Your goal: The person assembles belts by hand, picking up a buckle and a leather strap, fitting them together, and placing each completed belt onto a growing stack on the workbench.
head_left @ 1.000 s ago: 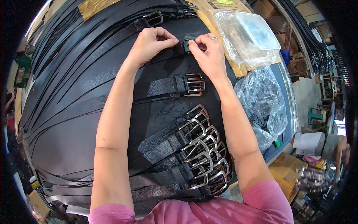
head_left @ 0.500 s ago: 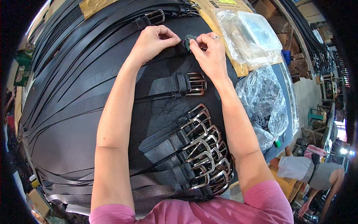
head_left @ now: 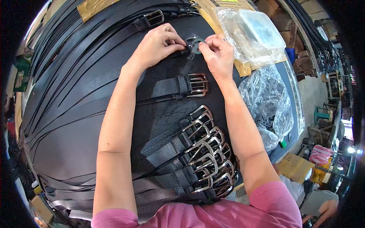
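A black leather belt end with a buckle (head_left: pixel 194 46) lies between my hands near the top of the table. The buckle looks grey-green, perhaps with film on it; its detail is too small to tell. My left hand (head_left: pixel 161 43) pinches the dark belt end on the buckle's left side, its fingertips partly hiding the strap. On the other side, thumb and fingers of my right hand (head_left: pixel 219 51) are closed on the buckle's edge. Just below lies another black belt (head_left: pixel 167 87) with a shiny double-prong buckle (head_left: pixel 198 84). Nearer me, several belts (head_left: pixel 167 155) are stacked with metal buckles (head_left: pixel 207 161) overlapping.
Many black straps (head_left: pixel 68 45) fan across the left of the table. A clear-lidded box (head_left: pixel 263 30) rests on brown wrapping at upper right. Below it sits a clear plastic bag (head_left: pixel 268 102) of small dark parts. Another person (head_left: pixel 319 201) is at lower right.
My left hand has turned and shifted slightly, its knuckles higher. More of the grey-green buckle shows between my fingers. The other person has moved lower in the view.
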The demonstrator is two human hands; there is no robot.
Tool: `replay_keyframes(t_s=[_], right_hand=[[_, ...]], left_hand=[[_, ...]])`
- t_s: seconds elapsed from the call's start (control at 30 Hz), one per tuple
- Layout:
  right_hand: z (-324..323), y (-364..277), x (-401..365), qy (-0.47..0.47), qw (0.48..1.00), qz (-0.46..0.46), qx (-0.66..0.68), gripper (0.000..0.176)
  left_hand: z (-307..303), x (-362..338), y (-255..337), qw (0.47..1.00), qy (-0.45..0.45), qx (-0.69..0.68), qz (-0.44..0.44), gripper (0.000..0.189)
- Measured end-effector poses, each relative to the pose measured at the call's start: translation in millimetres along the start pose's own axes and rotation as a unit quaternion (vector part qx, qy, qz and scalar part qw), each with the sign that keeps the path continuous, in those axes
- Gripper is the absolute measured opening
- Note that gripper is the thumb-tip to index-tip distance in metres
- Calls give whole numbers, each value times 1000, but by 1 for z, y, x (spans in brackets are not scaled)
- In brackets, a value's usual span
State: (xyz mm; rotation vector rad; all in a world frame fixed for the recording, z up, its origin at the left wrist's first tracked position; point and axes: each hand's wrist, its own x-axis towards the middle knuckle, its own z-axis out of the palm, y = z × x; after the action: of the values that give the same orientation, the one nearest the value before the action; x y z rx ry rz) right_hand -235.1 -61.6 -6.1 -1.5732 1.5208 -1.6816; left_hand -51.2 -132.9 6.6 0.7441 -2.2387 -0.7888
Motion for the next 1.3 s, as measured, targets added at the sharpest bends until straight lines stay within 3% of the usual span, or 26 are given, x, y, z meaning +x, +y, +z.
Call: replay_keyframes(t_s=[0.2,0.8,0.9,1.0,1.1,1.17,1.3], right_hand=[[0,8,0,-15,997,-63,-49,14],[1,2,2,-40,986,-119,-110,16],[2,4,1,-36,988,-116,-97,15],[3,3,1,-20,991,-108,-74,14],[12,-10,0,-19,993,-91,-74,14],[18,-11,-3,-46,996,-44,-65,14],[25,-18,3,-93,982,-63,-150,19]], left_hand=[[2,0,3,994,11,79,72,8],[2,0,-6,996,-8,55,67,9],[2,-1,-9,998,35,7,60,10],[-5,-4,-11,979,19,-110,-170,15],[-19,-5,-13,955,-27,-191,-225,20],[-24,-8,-18,954,-57,-213,-205,22],[-27,-10,-28,952,-88,-227,-187,23]])
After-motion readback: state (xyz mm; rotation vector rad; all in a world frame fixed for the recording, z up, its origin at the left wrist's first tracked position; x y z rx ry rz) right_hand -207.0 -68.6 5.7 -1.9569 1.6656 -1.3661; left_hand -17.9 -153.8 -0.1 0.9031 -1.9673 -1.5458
